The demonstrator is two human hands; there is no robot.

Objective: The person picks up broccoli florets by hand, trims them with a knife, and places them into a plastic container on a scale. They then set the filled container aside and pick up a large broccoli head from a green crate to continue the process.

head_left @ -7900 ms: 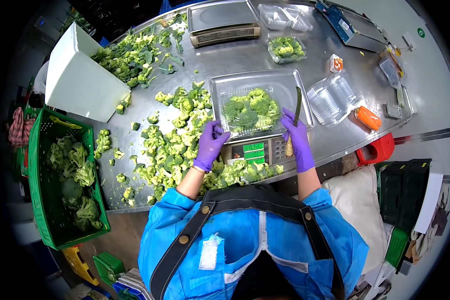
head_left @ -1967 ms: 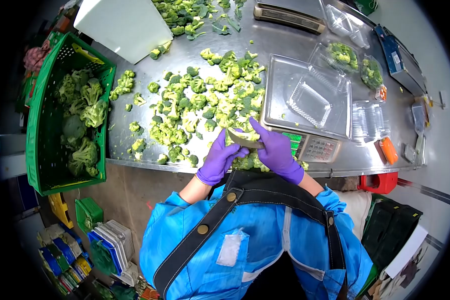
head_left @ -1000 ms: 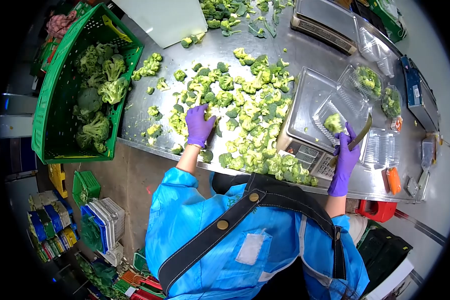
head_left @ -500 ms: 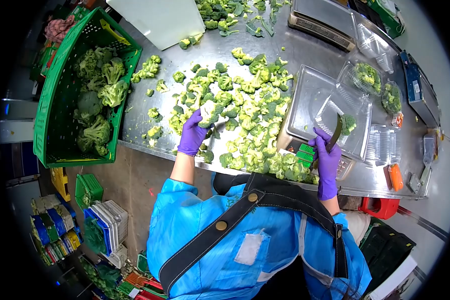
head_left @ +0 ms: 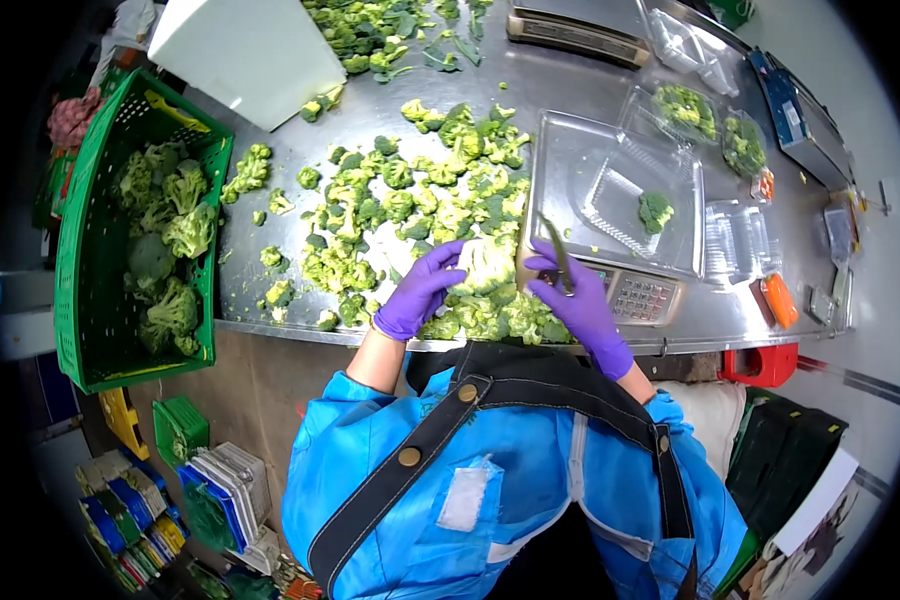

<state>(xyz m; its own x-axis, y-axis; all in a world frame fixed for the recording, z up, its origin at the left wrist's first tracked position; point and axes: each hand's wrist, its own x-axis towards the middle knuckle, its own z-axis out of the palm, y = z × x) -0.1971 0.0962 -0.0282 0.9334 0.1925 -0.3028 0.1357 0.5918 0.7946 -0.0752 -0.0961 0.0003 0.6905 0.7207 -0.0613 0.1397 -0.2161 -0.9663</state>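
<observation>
Both my hands wear purple gloves. My left hand [head_left: 422,295] holds a pale broccoli piece [head_left: 486,266] over the heap at the table's front edge. Just right of it, my right hand [head_left: 582,303] is wrapped round a knife whose dark narrow blade [head_left: 554,240] points up and away from me. Loose broccoli florets [head_left: 398,203] lie spread across the steel table beyond my left hand. Beyond my right hand is a weighing scale [head_left: 650,298] with a clear plastic tub [head_left: 610,215] on its platter; one floret [head_left: 656,212] sits in the tub. My right hand hides the scale's display.
On the left stands a green crate [head_left: 90,270] with broccoli heads. A white bin [head_left: 250,60] and a second scale [head_left: 578,38] are at the back. Filled tubs [head_left: 743,146], stacked clear tubs [head_left: 738,243] and an orange item [head_left: 778,300] lie to the right.
My left hand has carried the broccoli piece right and towards me, close to the knife. My right hand has moved left, off the tub. The view has shifted to the right.
</observation>
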